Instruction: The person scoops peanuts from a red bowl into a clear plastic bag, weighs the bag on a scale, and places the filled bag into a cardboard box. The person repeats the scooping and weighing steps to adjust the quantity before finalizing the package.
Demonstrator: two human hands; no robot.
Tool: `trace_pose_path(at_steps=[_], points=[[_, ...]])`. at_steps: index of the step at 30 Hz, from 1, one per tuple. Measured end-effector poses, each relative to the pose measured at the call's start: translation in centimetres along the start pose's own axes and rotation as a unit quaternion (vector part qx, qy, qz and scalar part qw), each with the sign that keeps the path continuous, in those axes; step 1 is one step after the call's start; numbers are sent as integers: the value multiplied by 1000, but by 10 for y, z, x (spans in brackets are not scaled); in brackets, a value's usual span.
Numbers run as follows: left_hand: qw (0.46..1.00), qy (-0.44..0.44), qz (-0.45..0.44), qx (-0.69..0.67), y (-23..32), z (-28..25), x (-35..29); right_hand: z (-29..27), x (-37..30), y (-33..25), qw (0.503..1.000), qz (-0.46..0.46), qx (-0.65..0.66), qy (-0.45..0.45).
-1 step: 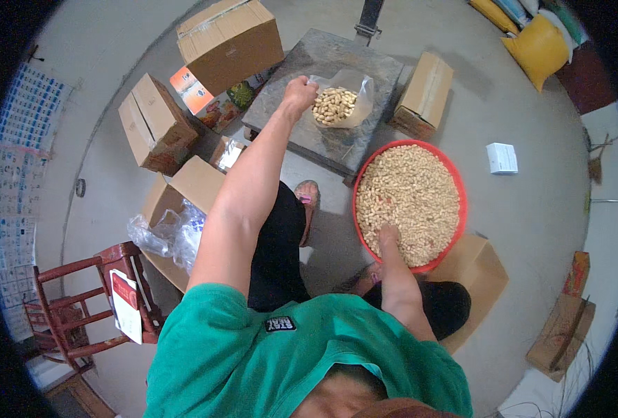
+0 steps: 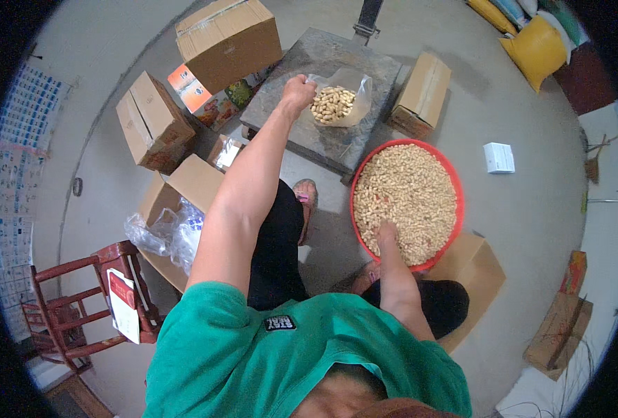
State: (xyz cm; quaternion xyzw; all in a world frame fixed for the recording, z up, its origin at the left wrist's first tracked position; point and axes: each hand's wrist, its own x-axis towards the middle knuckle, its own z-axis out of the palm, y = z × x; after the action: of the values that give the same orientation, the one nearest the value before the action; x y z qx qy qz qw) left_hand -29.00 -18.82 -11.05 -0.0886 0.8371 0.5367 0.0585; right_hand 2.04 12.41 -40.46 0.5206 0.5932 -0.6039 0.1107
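My left hand (image 2: 299, 93) is closed on the left rim of a clear plastic bag (image 2: 361, 104). The bag stands open on a grey platform scale (image 2: 302, 122), with unshelled peanuts (image 2: 332, 106) inside it. Lower down on the right, a wide red tub (image 2: 460, 202) brims with many more peanuts (image 2: 413, 184). Into the near-left part of that heap reaches my right hand (image 2: 387, 231). Its fingers are sunk among the peanuts, so their shape and anything they hold are hidden.
Cardboard boxes (image 2: 232, 49) stand left of the scale, and a closed carton (image 2: 424, 90) is at its right. An open box (image 2: 159, 202) with plastic bags (image 2: 176, 233) sits beside my left leg. A red wooden chair (image 2: 79, 299) is at far left; a small white box (image 2: 499, 158) lies right of the tub.
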Motion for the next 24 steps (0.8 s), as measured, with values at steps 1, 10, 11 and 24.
trace_pose_path(at_steps=[1, 10, 11, 24], points=[[1000, 3, 5, 4, -2, 3, 3, 1, -7, -11, 994, 8, 104, -46], [999, 43, 18, 11, -10, 9, 9, 13, -105, -163, 803, -55, 465, -368], [999, 42, 13, 9, -7, 7, 7, 21, -127, -184, 804, -65, 461, -369], [1000, 9, -20, -22, -18, -1, 21, 106, -206, -279, 806, -171, 298, -483]])
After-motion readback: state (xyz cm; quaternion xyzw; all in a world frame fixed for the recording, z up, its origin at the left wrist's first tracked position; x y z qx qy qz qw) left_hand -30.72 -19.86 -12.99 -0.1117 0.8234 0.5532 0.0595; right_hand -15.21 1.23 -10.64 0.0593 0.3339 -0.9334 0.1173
